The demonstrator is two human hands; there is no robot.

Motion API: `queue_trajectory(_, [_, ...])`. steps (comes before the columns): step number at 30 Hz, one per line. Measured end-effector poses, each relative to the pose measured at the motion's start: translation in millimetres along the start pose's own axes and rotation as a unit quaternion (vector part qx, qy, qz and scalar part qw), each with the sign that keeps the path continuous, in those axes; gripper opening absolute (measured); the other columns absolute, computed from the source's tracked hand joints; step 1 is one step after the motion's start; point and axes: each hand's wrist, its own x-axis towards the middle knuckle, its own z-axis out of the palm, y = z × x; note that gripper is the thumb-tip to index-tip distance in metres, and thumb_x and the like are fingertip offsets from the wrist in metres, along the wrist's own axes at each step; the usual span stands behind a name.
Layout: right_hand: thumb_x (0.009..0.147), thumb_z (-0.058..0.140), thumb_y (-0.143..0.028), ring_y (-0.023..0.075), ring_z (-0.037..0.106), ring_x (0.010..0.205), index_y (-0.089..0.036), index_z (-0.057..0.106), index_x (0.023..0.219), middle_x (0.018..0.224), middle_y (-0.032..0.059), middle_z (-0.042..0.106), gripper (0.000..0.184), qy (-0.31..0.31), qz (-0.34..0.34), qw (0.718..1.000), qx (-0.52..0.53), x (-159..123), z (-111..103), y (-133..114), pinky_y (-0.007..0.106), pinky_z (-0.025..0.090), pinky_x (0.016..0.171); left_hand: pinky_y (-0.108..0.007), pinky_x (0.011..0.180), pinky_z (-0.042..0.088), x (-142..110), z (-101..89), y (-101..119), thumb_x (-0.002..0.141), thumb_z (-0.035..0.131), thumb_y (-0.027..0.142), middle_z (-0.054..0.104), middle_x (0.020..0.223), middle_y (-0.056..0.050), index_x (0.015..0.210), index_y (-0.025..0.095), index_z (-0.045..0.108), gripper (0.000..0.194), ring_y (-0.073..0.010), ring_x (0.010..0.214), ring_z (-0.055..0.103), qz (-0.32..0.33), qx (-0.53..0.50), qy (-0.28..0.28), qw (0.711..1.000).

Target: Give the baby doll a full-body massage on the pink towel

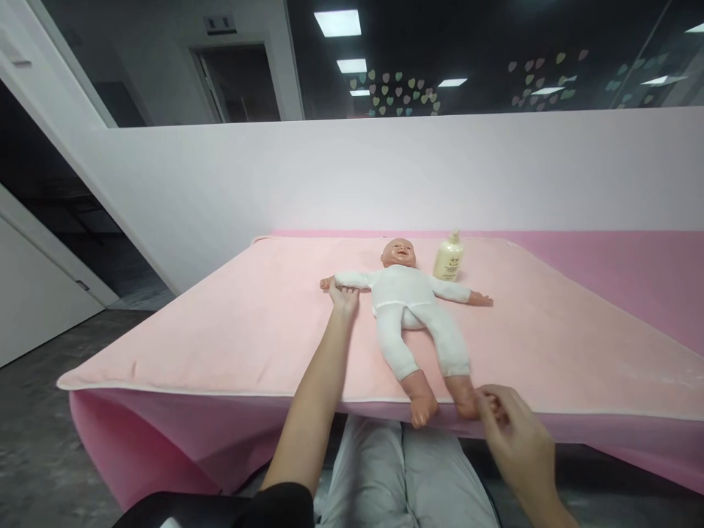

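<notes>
Nearest the camera, the person's own legs in light grey trousers (407, 477) show below the table edge. Just above them the right hand (514, 433) is at the near edge of the pink mat (220, 337), its fingertips (487, 402) pinched on one foot of the baby doll (410, 301); the doll's other foot (422, 411) hangs free just beside it, at the mat's edge.

The doll lies on its back in a white one-piece suit, legs toward the person, head away, both arms spread out to the sides. The left hand (344, 297) reaches further in, arm stretched long over the mat, and rests with fingers loosely curled on the doll's outstretched sleeve near its small hand.

Beyond the doll's other arm, close beside its head, a pale yellow pump bottle (449, 258) stands upright on the mat. Behind everything runs a pale pink wall (352, 176).
</notes>
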Motion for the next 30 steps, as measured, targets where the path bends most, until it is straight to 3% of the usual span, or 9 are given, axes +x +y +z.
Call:
queue_trajectory(3, [0.081, 0.054, -0.055, 0.0194, 0.062, 0.079, -0.019, 0.064, 0.083, 0.091, 0.0055, 0.066, 0.038, 0.013, 0.126, 0.984, 0.127, 40, 0, 7, 0.032, 0.049, 0.074, -0.03, 0.082, 0.052, -2, -3.0, 3, 0.088, 0.043, 0.039, 0.06, 0.087, -0.005, 0.089, 0.02, 0.05, 0.02, -0.0147, 0.088, 0.062, -0.051, -0.081, -0.012, 0.995])
queue_trajectory(5, [0.079, 0.059, -0.047, 0.0193, 0.063, 0.089, -0.017, 0.063, 0.087, 0.101, 0.0069, 0.066, 0.031, 0.001, 0.214, 0.941, 0.262, 78, 9, 8, 0.03, 0.051, 0.081, -0.037, 0.081, 0.054, -6, -2.8, 4, 0.085, 0.048, 0.04, 0.06, 0.082, -0.004, 0.087, 0.02, 0.051, 0.02, -0.0174, 0.084, 0.063, -0.084, -0.095, -0.045, 0.991])
queue_trajectory(8, [0.081, 0.058, -0.029, 0.017, 0.064, 0.094, -0.014, 0.061, 0.094, 0.103, 0.0094, 0.066, 0.02, -0.1, 0.35, 0.807, 0.464, 133, 37, 6, 0.026, 0.053, 0.08, -0.046, 0.081, 0.054, -14, 0.5, 4, 0.085, 0.05, 0.039, 0.064, 0.091, -0.009, 0.095, 0.019, 0.054, 0.023, -0.0228, 0.09, 0.064, -0.119, -0.077, -0.098, 0.985])
queue_trajectory(11, [0.087, 0.05, -0.028, 0.0183, 0.065, 0.079, -0.011, 0.06, 0.094, 0.088, 0.011, 0.067, 0.021, -0.24, 0.43, 0.689, 0.532, 171, 75, 3, 0.03, 0.056, 0.069, -0.045, 0.082, 0.055, -21, 4.6, 3, 0.084, 0.053, 0.033, 0.066, 0.093, -0.011, 0.099, 0.017, 0.055, 0.021, -0.0231, 0.09, 0.066, -0.125, -0.06, -0.11, 0.984])
queue_trajectory(16, [0.089, 0.042, -0.029, 0.0177, 0.064, 0.073, -0.008, 0.059, 0.101, 0.081, 0.0109, 0.066, 0.029, -0.136, 0.446, 0.683, 0.562, 203, 126, 2, 0.027, 0.055, 0.069, -0.04, 0.078, 0.057, -21, 7.2, 1, 0.085, 0.053, 0.026, 0.066, 0.086, -0.009, 0.097, 0.014, 0.056, 0.017, -0.0209, 0.082, 0.067, -0.138, -0.041, -0.099, 0.985])
queue_trajectory(22, [0.089, 0.042, -0.039, 0.0161, 0.063, 0.09, -0.014, 0.051, 0.11, 0.096, 0.0086, 0.063, 0.034, -0.051, 0.414, 0.595, 0.687, 223, 134, 28, 0.03, 0.054, 0.084, -0.037, 0.079, 0.058, -15, 3.5, 1, 0.086, 0.053, 0.022, 0.066, 0.083, -0.007, 0.09, 0.015, 0.057, 0.009, -0.019, 0.082, 0.067, -0.119, -0.035, -0.079, 0.989])
queue_trajectory(24, [0.086, 0.046, -0.038, 0.0152, 0.062, 0.093, -0.019, 0.049, 0.108, 0.099, 0.006, 0.061, 0.029, -0.012, 0.41, 0.595, 0.691, 227, 127, 41, 0.033, 0.052, 0.089, -0.037, 0.08, 0.057, -13, 2.0, 2, 0.086, 0.052, 0.022, 0.066, 0.085, -0.007, 0.09, 0.015, 0.057, 0.009, -0.0189, 0.083, 0.066, -0.112, -0.03, -0.078, 0.99])
queue_trajectory(26, [0.087, 0.043, -0.038, 0.015, 0.061, 0.096, -0.021, 0.045, 0.104, 0.104, 0.0056, 0.058, 0.025, -0.007, 0.393, 0.625, 0.674, 230, 119, 53, 0.037, 0.051, 0.091, -0.039, 0.083, 0.057, -12, 1.3, 2, 0.087, 0.052, 0.022, 0.066, 0.085, -0.007, 0.09, 0.015, 0.057, 0.009, -0.0186, 0.085, 0.066, -0.108, -0.03, -0.062, 0.992])
queue_trajectory(30, [0.091, 0.027, -0.04, 0.0113, 0.059, 0.101, -0.022, 0.037, 0.097, 0.111, 0.0078, 0.053, 0.021, -0.073, 0.309, 0.768, 0.556, 229, 106, 63, 0.033, 0.049, 0.092, -0.041, 0.091, 0.053, -12, 3.5, 2, 0.088, 0.053, 0.024, 0.065, 0.087, -0.008, 0.091, 0.014, 0.058, 0.012, -0.0184, 0.088, 0.065, -0.106, -0.04, -0.047, 0.992])
